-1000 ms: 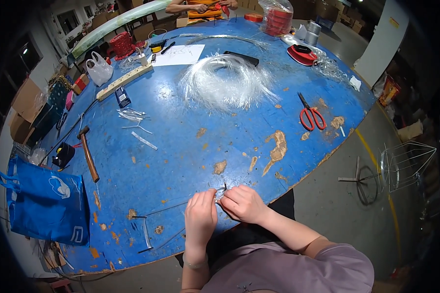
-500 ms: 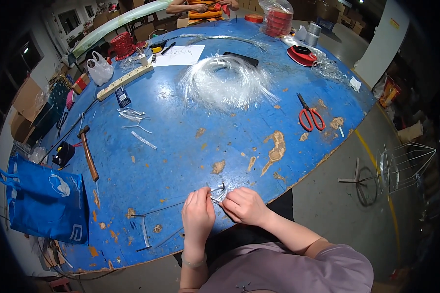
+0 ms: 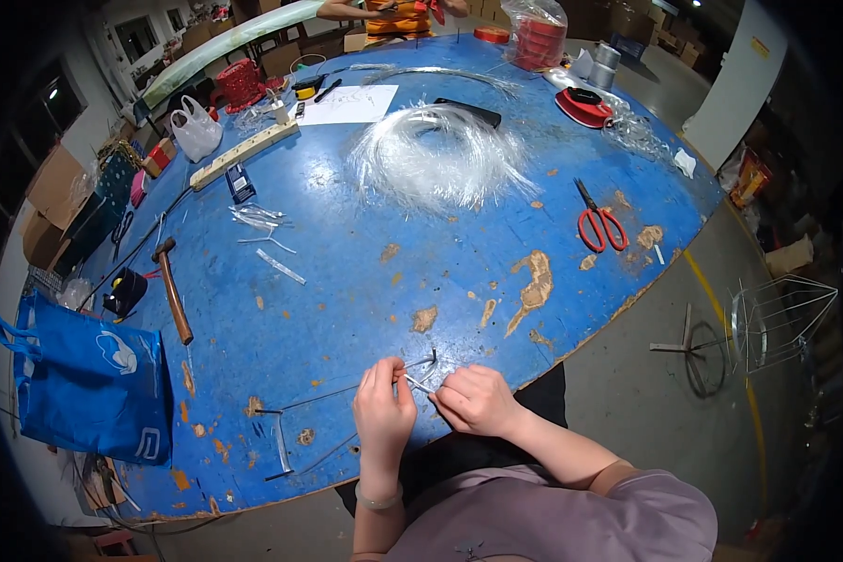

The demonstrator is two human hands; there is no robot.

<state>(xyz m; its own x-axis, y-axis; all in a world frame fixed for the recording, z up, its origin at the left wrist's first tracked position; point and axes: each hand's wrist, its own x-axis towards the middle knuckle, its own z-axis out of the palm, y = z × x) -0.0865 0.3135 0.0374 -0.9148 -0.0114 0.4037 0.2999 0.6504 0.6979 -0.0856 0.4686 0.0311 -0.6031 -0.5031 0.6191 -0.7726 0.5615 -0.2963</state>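
Observation:
Close to the near edge of the blue table, my left hand (image 3: pixel 384 398) and my right hand (image 3: pixel 478 401) work with fingertips pinched, a small gap between them. A narrow silvery strip (image 3: pixel 420 385) spans that gap, its ends hidden in my fingers. Just beyond it stands a short dark peg (image 3: pixel 433 356). A thin dark wire (image 3: pixel 323 399) stretches left from my left hand to a bent metal piece (image 3: pixel 268 412) on the table. Another silvery strip (image 3: pixel 282 442) hangs between this wire and a lower one. How the wire meets my left fingers is hidden.
A hammer (image 3: pixel 173 295) and a blue bag (image 3: pixel 89 384) are on the left. Red-handled scissors (image 3: pixel 602 225) lie to the right. Beyond my hands rests a big coil of clear strands (image 3: pixel 440 164); loose strips (image 3: pixel 281 266) lie left of it. Another person (image 3: pixel 398 21) stands across the table.
More of the silvery strip shows between my fingertips. Both hands stay in nearly the same place beside the peg. The whole view has shifted slightly.

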